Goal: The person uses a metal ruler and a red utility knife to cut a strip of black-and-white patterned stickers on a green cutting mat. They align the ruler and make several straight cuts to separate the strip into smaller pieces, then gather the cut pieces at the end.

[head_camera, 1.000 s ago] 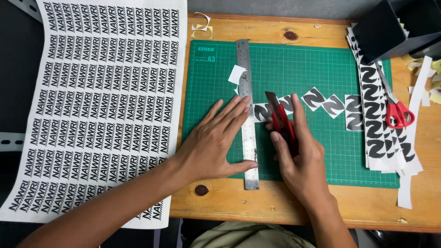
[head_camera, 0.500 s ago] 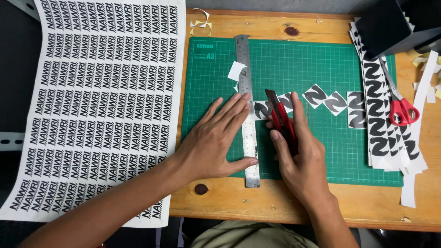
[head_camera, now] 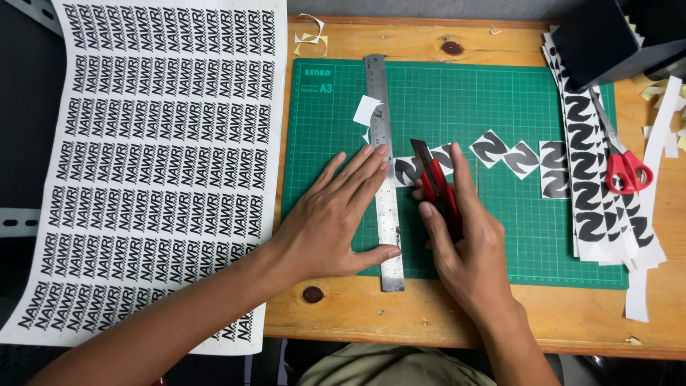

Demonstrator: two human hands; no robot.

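Overhead view of a wooden workbench (head_camera: 457, 314) bearing a green cutting mat (head_camera: 457, 93). The left hand (head_camera: 332, 218) lay flat with fingers spread, palm down, pressing a steel ruler (head_camera: 382, 107) against the mat; the ruler ran lengthwise away from the person. The right hand (head_camera: 464, 246) was closed around a red-and-black utility knife (head_camera: 432, 179), its blade end resting just right of the ruler's edge, over a small black-and-white printed sticker (head_camera: 407, 170). Further cut stickers (head_camera: 504, 151) lay on the mat to the right of the knife. A stack of printed strips (head_camera: 593, 200) sat at the mat's right edge, with red-handled scissors (head_camera: 625, 168) on top. A large printed sticker sheet (head_camera: 157, 157) hung over the bench's left side.
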